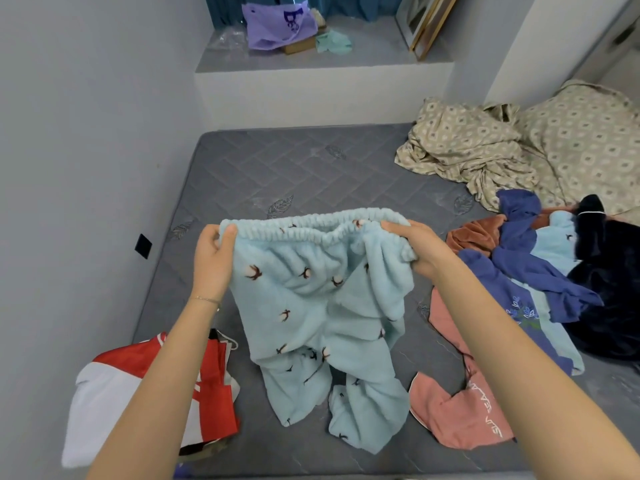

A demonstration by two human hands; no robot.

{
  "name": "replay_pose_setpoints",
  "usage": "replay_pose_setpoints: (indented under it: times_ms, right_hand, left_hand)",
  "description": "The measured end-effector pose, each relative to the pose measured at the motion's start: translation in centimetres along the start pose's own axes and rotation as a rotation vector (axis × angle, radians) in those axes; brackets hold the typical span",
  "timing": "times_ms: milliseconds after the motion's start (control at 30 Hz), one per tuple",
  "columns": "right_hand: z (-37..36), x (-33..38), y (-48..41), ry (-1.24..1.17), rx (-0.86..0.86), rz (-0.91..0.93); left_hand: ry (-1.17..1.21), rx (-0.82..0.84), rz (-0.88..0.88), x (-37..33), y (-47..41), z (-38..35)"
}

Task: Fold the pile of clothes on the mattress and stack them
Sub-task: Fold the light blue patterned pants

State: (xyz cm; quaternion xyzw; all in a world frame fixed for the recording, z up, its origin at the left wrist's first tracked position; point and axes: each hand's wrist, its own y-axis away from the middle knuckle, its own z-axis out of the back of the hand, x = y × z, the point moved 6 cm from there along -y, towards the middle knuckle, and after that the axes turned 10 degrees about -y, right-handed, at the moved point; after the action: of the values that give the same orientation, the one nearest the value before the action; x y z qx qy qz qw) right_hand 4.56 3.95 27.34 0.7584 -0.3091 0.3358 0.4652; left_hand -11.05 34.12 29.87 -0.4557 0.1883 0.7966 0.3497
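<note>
The left hand (213,258) and right hand (414,245) each clamp curled fingers on the waistband of the pale blue trousers (311,306), held above mid-mattress (277,168). The red-and-white garment (145,382) at 7 o'clock is possibly folded. The pile (540,258) at 3 o'clock lies unfolded.

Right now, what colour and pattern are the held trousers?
Light blue trousers with small dark bird prints; head view.

The pink garment (460,420) has white capital letters running along its side, and they read about as "SLIA SEA" (the last part bends into a fold, so I cannot tell it). The purple bag (273,32) far back has big dark blue letters, of which only "Be" is clear.
</note>
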Motion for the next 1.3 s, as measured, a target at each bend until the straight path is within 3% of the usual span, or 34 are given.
replay_pose_setpoints:
  times_ms: [267, 500, 600, 733, 900, 1033, 1100, 1200, 1300]
  right_hand:
    - [-7.5, -0.2, 1.9, -0.106, -0.084, 0.084]
    - [-9.3, -1.2, 3.5, -0.327, 0.087, 0.009]
    - [-10.2, -1.4, 4.0, -0.195, 0.180, 0.009]
    - [-9.7, -0.8, 4.0, 0.056, 0.229, 0.116]
    - [-6.6, 2.5, 3.9, 0.566, 0.031, 0.443]
    - [-8.1, 4.9, 5.6, 0.730, 0.359, 0.495]
    - [-9.1, 6.2, 6.1, 0.828, 0.423, 0.473]
    - [-10.2, 8.6, 6.3, 0.912, 0.381, 0.475]
    - [-10.4, 11.5, 6.7, 0.952, 0.233, 0.597]
  left_hand:
    - [0.466, 0.216, -0.042, -6.9, 4.2, -6.2]
    - [0.332, 0.461, -0.114, -5.9, 6.9, -9.1]
    - [0.180, 0.430, -0.129, -5.6, 6.9, -10.0]
    - [0.180, 0.284, -0.164, -5.6, 6.1, -9.7]
    - [0.201, 0.406, -0.228, -7.1, 4.6, -8.3]
    - [0.284, 0.517, -0.278, -9.7, 3.6, -7.2]
    - [0.328, 0.515, -0.292, -11.3, 3.2, -6.6]
    - [0.363, 0.467, -0.306, -13.5, 2.4, -5.9]
    - [0.365, 0.365, -0.324, -15.6, 1.5, -5.4]
